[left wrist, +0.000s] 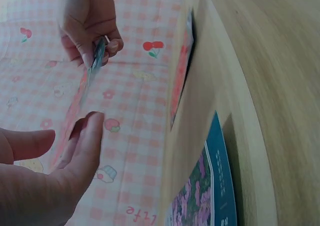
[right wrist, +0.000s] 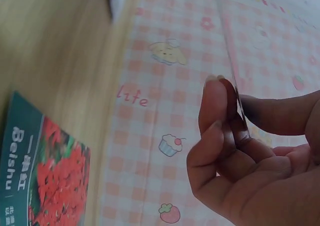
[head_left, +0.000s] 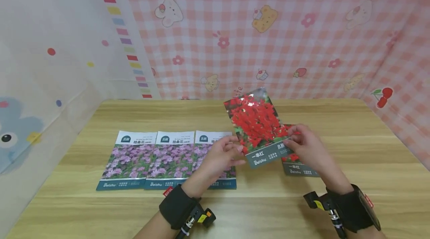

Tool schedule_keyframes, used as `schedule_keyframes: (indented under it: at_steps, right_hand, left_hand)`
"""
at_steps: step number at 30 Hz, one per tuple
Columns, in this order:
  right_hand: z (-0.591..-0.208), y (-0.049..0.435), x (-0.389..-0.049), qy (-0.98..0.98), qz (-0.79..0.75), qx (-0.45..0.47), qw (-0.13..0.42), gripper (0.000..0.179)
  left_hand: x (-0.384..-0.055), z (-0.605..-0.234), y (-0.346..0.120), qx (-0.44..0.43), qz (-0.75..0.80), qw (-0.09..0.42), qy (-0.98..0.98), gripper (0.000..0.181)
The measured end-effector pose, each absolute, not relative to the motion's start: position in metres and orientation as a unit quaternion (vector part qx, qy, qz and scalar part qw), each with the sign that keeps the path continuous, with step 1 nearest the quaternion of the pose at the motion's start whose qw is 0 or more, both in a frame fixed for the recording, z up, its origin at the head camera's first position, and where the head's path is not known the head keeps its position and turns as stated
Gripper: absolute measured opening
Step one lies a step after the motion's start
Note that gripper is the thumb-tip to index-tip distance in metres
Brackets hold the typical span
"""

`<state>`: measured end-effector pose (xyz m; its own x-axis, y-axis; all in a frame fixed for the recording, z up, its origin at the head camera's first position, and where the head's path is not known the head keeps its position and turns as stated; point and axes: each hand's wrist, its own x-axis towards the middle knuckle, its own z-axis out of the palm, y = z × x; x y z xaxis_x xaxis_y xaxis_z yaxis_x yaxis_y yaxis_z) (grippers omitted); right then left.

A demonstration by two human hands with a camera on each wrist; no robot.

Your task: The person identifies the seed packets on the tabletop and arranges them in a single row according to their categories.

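My right hand pinches a seed packet with red flowers between thumb and fingers at its lower right corner. The packet is raised above the table and tilted, its picture facing me. In the right wrist view the packet appears nearly edge-on. Beside the packet's lower left edge is my left hand, fingers extended. The left wrist view shows a gap between its thumb and fingers. Another red-flower packet lies on the table, partly covered by the right hand and the raised packet.
Three purple-flower packets lie in a row at the left of the wooden table, the rightmost partly behind the left hand. A pink checked cloth hangs behind the table. Both wrists wear black bands with small cameras.
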<state>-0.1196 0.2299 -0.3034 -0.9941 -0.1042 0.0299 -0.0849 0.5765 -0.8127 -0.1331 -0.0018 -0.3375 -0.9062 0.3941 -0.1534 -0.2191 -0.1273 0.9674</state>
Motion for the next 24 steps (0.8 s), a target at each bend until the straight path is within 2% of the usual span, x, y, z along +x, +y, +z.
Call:
schedule_keyframes:
  at_steps: [7, 16, 21, 24]
  right_hand:
    - [-0.311, 0.218, -0.12, 0.928, -0.363, -0.075, -0.032, 0.036]
    - [-0.314, 0.211, -0.117, 0.95, -0.299, -0.084, -0.034, 0.044]
    - [-0.314, 0.21, -0.115, 0.958, -0.265, -0.101, -0.032, 0.032]
    - [-0.313, 0.21, -0.114, 0.961, -0.258, -0.094, -0.009, 0.027]
  left_hand:
    - [-0.134, -0.339, -0.001, 0.055, 0.734, 0.163, 0.657, 0.031]
    - [-0.133, -0.338, -0.002, 0.061, 0.712, 0.136, 0.686, 0.033]
    - [-0.134, -0.338, -0.003, 0.059, 0.687, 0.128, 0.713, 0.032]
    - [-0.134, -0.339, -0.003, 0.055, 0.669, 0.128, 0.73, 0.034]
